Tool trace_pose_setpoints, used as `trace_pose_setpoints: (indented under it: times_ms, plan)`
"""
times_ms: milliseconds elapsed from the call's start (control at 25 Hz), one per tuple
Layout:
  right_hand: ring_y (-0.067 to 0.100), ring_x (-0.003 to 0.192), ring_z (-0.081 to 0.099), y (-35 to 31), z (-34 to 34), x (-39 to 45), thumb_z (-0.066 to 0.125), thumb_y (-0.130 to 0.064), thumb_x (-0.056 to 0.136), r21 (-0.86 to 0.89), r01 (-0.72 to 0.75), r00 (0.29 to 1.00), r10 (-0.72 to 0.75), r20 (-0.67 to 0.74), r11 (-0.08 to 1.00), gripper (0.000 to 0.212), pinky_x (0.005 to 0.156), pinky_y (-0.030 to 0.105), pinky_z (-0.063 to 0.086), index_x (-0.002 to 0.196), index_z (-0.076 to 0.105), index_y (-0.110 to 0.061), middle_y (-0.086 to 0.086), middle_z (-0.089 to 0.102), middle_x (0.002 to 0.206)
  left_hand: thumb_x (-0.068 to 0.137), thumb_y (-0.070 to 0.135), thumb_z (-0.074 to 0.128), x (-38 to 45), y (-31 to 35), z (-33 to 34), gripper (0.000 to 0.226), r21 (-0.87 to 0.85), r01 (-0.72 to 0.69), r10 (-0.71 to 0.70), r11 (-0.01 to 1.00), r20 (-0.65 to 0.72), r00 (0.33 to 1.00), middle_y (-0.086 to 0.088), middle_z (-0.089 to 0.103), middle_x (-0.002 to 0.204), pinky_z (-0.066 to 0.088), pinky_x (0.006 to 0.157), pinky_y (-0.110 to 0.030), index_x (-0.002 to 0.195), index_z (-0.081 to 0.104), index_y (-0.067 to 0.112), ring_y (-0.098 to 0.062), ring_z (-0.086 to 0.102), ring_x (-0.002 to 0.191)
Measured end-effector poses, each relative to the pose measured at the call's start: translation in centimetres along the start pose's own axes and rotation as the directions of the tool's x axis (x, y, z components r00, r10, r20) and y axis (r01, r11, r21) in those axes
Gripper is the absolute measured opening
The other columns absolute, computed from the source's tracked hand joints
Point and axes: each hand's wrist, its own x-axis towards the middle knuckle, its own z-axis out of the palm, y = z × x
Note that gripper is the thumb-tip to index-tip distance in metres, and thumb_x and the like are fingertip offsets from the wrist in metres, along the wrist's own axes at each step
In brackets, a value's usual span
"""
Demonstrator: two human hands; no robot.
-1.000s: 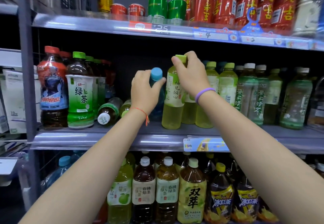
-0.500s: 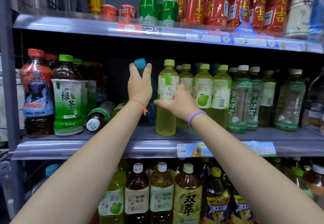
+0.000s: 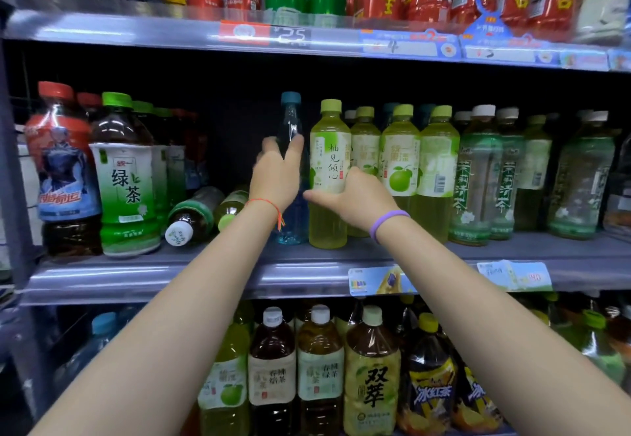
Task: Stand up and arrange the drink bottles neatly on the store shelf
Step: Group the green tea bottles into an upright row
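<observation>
The left hand (image 3: pixel 276 172) wraps its fingers and thumb around the shoulder of the blue-capped clear bottle (image 3: pixel 291 162), which stands on the middle shelf (image 3: pixel 205 278) at the left end of the upright row. This grip appears intended to steady the bottle while it is seated. Its long axis is vertical, cap up, base on the shelf. The right hand (image 3: pixel 355 196) curls around the yellow-green pomelo drink bottle (image 3: pixel 329 176) just to the right, likely bracing it against tipping. Two green-tea bottles (image 3: pixel 198 213) lie on their sides farther left, caps toward the near edge, not yet stood up.
</observation>
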Motion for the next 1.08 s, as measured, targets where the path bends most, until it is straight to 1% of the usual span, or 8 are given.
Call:
trace_pose_setpoints:
  times_ms: [120,280,440,520,680,800,920,1080]
  plan:
    - [0.021,0.065,0.059,-0.2,0.0,-0.4,0.056,-0.072,0.082,-0.170,0.004,0.999,0.003,0.045,0.985,0.066,0.054,0.032,0.047,0.089,0.062,-0.007,0.006,0.063,0.076,0.101,0.050,0.036,-1.1,-1.2,0.6,0.065,0.343,0.055,-0.085,0.938,0.073,0.994,-0.028,0.038,0.140,0.035,0.101,-0.046,0.151,0.022,0.011,-0.045,0.042,0.126]
    - [0.017,0.051,0.047,-0.6,0.5,-1.3,0.053,-0.064,0.090,-0.255,-0.026,0.997,0.046,0.070,0.967,0.057,0.046,0.028,0.035,0.069,0.043,-0.012,0.003,0.050,0.061,0.097,0.017,0.041,-2.2,-2.5,0.8,0.053,0.445,0.018,-0.184,0.895,0.333,0.925,-0.027,0.040,0.140,0.038,0.101,-0.041,0.148,0.026,0.012,-0.043,0.047,0.125]
    - [0.020,0.061,0.052,-1.7,0.0,-2.1,0.049,-0.059,0.095,-0.486,-0.016,1.000,0.018,-0.001,0.874,0.054,0.056,0.031,0.042,0.073,0.049,-0.010,0.003,0.052,0.071,0.092,0.020,0.046,-3.0,-1.5,-1.2,0.036,0.473,-0.157,0.040,0.867,0.248,0.968,-0.018,0.053,0.126,0.044,0.093,-0.040,0.126,0.054,0.012,-0.037,0.053,0.115]
    - [0.028,0.075,0.058,-2.7,0.6,-2.8,0.049,-0.045,0.100,-0.545,0.079,0.990,-0.128,-0.052,0.835,0.037,0.061,0.031,0.042,0.086,0.057,-0.012,0.005,0.052,0.081,0.092,0.025,0.048,-3.6,-1.6,-2.7,0.031,0.619,-0.224,0.168,0.753,0.148,0.975,-0.014,0.054,0.120,0.043,0.090,-0.041,0.119,0.060,0.015,-0.035,0.051,0.112]
    - [0.026,0.084,0.060,-5.0,4.3,-3.3,0.055,-0.031,0.096,-0.242,0.365,0.931,-0.351,0.099,0.899,0.016,0.067,0.031,0.046,0.094,0.063,-0.017,0.005,0.065,0.091,0.092,0.031,0.046,-4.2,-3.1,-5.5,0.031,0.885,-0.170,0.164,0.434,0.108,0.981,-0.012,0.055,0.119,0.034,0.094,-0.042,0.115,0.060,0.015,-0.032,0.048,0.113]
    - [0.028,0.100,0.062,-5.6,6.6,-2.4,0.056,-0.020,0.093,-0.105,0.367,0.917,-0.341,0.208,0.924,0.021,0.085,0.039,0.053,0.112,0.063,-0.013,0.009,0.066,0.110,0.092,0.032,0.050,-4.1,-4.0,-6.4,0.031,0.929,-0.215,0.059,0.301,0.207,0.977,-0.007,0.062,0.118,0.031,0.098,-0.040,0.121,0.052,0.020,-0.029,0.057,0.111]
    - [0.028,0.101,0.060,-5.6,7.2,-2.1,0.056,-0.016,0.091,-0.063,0.349,0.926,-0.334,0.176,0.935,0.030,0.086,0.040,0.052,0.121,0.056,-0.012,0.011,0.063,0.112,0.091,0.028,0.052,-4.1,-4.2,-6.7,0.029,0.880,-0.295,0.083,0.372,0.285,0.955,-0.003,0.067,0.110,0.034,0.089,-0.037,0.119,0.049,0.020,-0.028,0.064,0.103]
    - [0.028,0.089,0.057,-5.0,6.4,-2.0,0.060,-0.007,0.084,0.052,0.359,0.928,-0.362,0.089,0.932,0.051,0.077,0.039,0.051,0.130,0.042,-0.022,0.008,0.050,0.106,0.083,0.038,0.051,-5.1,-4.6,-6.4,0.030,0.753,-0.417,0.476,0.509,0.157,0.866,-0.005,0.069,0.073,0.032,0.065,-0.034,0.103,0.053,0.016,-0.029,0.066,0.068]
